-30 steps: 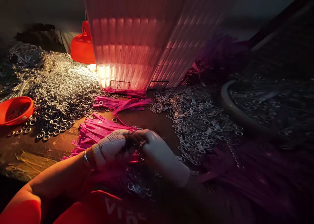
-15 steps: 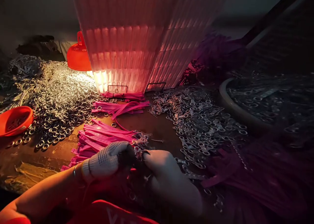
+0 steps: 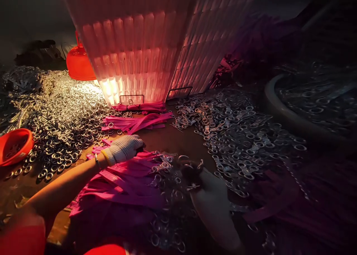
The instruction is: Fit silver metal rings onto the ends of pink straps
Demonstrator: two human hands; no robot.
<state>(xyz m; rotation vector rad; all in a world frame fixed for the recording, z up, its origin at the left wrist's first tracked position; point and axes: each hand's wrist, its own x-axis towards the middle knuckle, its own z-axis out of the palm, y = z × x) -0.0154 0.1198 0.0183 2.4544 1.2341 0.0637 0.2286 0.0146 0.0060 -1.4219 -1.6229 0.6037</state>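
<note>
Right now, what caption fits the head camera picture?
Gloved left hand on pink straps, right hand by metal rings.

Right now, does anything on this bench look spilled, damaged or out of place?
Nothing looks damaged. The metal rings lie loose across the table rather than in the orange bowl, and some mingle with the pink straps between the left hand and right hand.

dim scene | warm glow from lamp (image 3: 107, 89) behind ribbed panel (image 3: 145, 57) | right side dark, purple-tinted | edges vignetted, blurred
</note>
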